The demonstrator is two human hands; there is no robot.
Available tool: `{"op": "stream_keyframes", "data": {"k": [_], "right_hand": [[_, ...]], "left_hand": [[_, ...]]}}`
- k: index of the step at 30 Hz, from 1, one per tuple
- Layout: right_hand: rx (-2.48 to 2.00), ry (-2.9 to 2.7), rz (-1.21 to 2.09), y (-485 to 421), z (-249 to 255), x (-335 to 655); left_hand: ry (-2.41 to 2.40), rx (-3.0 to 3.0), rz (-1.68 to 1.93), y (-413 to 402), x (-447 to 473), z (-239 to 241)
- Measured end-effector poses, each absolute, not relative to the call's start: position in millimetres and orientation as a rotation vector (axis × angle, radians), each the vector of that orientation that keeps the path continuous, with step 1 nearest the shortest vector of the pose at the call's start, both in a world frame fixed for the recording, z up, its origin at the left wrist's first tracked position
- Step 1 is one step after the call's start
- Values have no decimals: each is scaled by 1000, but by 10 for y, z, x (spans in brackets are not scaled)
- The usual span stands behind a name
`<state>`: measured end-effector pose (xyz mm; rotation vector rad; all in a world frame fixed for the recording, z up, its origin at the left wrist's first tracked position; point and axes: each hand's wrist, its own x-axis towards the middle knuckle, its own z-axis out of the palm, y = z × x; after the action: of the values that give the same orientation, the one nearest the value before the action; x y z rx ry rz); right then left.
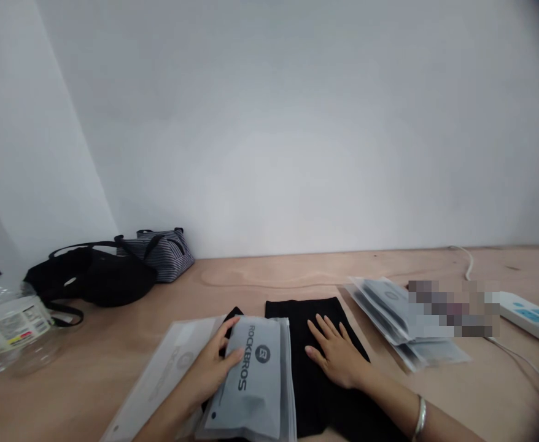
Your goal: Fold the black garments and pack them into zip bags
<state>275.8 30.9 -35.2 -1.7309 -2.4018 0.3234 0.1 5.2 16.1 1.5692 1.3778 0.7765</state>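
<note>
My left hand (214,362) grips the left edge of a frosted plastic zip bag (263,399) printed ROCKBROS, its thumb on top and the other fingers at the edge. Dark contents fill this bag. Under and left of it lies another, flat frosted bag (159,374) with the same print; a bit of black cloth shows between them. My right hand (336,353) rests palm down, fingers spread, on a folded black cloth (306,393) beside the held bag. A silver bangle (420,417) circles the right wrist.
Several filled frosted bags (384,310) are stacked at the right, near a pixelated patch. A white power strip (527,313) and cable (469,264) lie beyond. At left are a clear plastic jug (11,325), a black bag (94,276) and a striped bag (170,255), before a white wall.
</note>
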Motion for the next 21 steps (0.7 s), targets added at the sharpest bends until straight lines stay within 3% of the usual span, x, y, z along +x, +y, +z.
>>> {"op": "stream_keyframes", "data": {"k": [4, 7, 16, 21], "right_hand": [[-1773, -2394, 294, 304, -368, 2740], [-1776, -2387, 294, 297, -371, 2742], [-1680, -2226, 354, 297, -243, 2700], [-1644, -1846, 911, 484, -60, 2435]], "left_hand": [[1817, 2200, 574, 21, 54, 256], [1738, 2498, 477, 47, 288, 283], [1623, 2533, 258, 163, 553, -106], [1638, 2514, 271, 179, 546, -179]]}}
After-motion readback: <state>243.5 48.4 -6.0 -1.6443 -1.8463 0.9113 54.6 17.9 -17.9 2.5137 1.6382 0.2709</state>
